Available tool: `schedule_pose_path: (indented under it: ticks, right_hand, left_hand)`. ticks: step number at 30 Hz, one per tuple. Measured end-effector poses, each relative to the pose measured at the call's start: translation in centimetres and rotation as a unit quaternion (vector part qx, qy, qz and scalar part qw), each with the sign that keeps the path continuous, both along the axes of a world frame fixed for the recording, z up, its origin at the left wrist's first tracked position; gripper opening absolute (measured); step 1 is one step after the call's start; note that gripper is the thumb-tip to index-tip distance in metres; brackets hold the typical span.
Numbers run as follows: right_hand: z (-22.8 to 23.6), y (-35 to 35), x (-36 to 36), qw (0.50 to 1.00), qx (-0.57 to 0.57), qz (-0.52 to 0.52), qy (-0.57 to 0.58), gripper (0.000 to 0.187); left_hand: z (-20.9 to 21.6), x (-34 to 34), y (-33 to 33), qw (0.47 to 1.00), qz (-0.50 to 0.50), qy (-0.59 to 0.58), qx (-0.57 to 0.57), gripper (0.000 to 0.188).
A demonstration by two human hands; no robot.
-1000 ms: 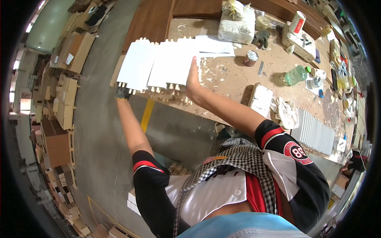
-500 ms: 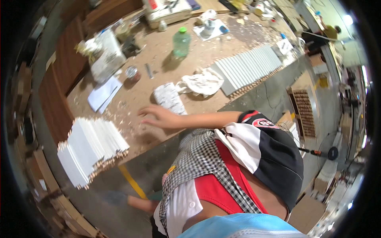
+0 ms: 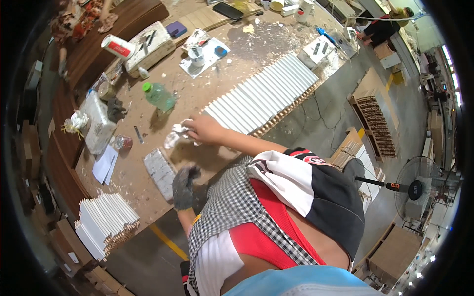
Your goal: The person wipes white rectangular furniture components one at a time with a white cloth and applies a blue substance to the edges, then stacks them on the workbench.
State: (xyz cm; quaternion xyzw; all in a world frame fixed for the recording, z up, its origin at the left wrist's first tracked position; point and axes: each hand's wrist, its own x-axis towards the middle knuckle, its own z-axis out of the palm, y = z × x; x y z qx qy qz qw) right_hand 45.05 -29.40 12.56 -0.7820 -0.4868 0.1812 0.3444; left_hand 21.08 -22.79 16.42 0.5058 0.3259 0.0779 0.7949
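A crumpled white cloth (image 3: 175, 136) is bunched under my bare right hand (image 3: 206, 129), whose fingers close on it. This hand is beside the near left end of a long row of white-grey strips (image 3: 261, 93) lying side by side on the worktable (image 3: 148, 190). At the table's near edge, my left hand (image 3: 184, 188) wears a dark grey glove. Its fingers are loosely bent and apart, with nothing seen in them. Just left of it lies a flat whitish block (image 3: 160, 173) with grey smears.
A green-capped bottle (image 3: 159, 97), a jar (image 3: 123, 142) and papers (image 3: 104, 164) stand or lie on the table. White strips (image 3: 106, 222) are stacked at the near left corner. Another person's hand (image 3: 108, 22) shows at the far left. A fan (image 3: 415, 189) stands at right.
My right hand has moved onto the cloth and gripped it, bunching it up. My gloved left hand has come up from below to the table edge. The whole view has shifted.
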Motion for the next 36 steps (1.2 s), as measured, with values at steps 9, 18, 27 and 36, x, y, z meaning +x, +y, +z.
schedule_pose_path:
  ticks: [9, 18, 27, 36]
  right_hand:
    - [9.8, -16.6, 16.2, 0.927, -0.058, 0.139, 0.343, 0.043]
    - [1.5, -23.5, 20.9, 0.619, 0.302, -0.131, 0.713, 0.048]
    - [7.1, -13.2, 16.5, 0.845, 0.070, -0.077, 0.524, 0.044]
    - [11.0, -15.9, 16.0, 0.891, 0.032, -0.323, 0.318, 0.049]
  left_hand:
    - [-10.1, 16.0, -7.2, 0.940, -0.117, 0.026, 0.318, 0.066]
    - [-9.0, 18.9, -9.1, 0.917, -0.086, 0.128, 0.367, 0.081]
    - [-16.3, 11.1, -6.1, 0.749, -0.134, 0.173, 0.626, 0.062]
    - [-4.1, 1.5, 7.6, 0.654, -0.009, 0.532, 0.538, 0.108]
